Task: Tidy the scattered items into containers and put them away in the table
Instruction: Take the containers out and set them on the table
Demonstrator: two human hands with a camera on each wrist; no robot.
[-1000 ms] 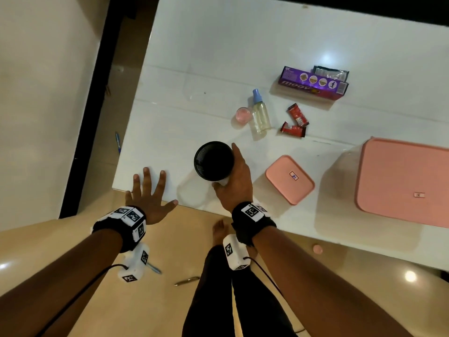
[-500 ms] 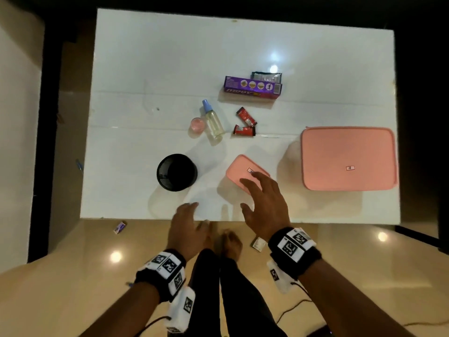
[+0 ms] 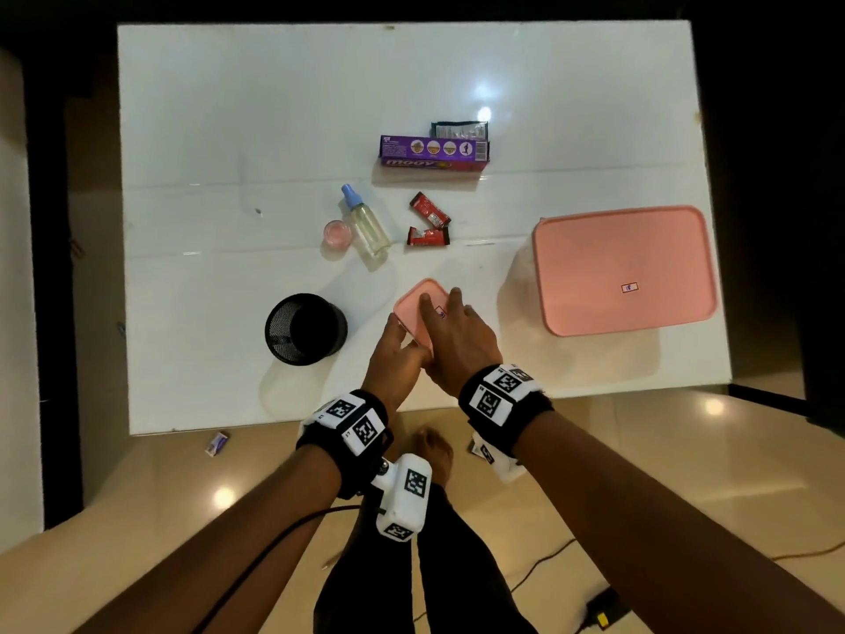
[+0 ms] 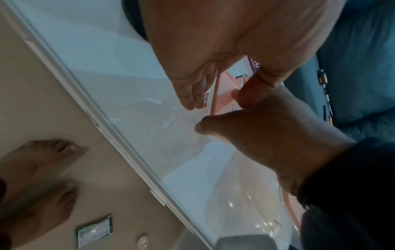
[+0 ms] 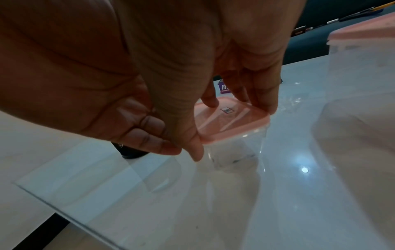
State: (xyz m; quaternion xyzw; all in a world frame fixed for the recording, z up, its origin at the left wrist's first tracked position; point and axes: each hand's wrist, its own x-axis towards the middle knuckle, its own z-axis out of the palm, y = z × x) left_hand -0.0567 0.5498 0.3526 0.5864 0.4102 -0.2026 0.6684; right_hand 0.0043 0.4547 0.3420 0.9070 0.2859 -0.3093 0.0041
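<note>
A small clear container with a pink lid point(image 3: 418, 304) stands near the white table's front edge point(image 3: 274, 414). My left hand point(image 3: 402, 336) grips its near left corner, fingers against the clear wall point(image 4: 190, 98). My right hand point(image 3: 441, 308) lies over the lid point(image 5: 230, 123), thumb at the near corner and fingertips point(image 5: 265, 103) at the far edge. Scattered behind are a spray bottle point(image 3: 366, 224), a small pink jar point(image 3: 338, 233), two red wrappers point(image 3: 428, 221), a purple box point(image 3: 434, 153) and a dark sachet point(image 3: 459, 129).
A black mesh cup point(image 3: 305, 329) stands left of the hands. A large pink-lidded container point(image 3: 622, 267) sits at the right. On the floor lie a small box point(image 3: 216, 443), a sachet point(image 4: 94, 233) and a pink disc point(image 4: 143, 241) near my bare feet.
My right hand left the black cup and moved right onto the small container's lid. My left hand came off the table edge and took the container's corner.
</note>
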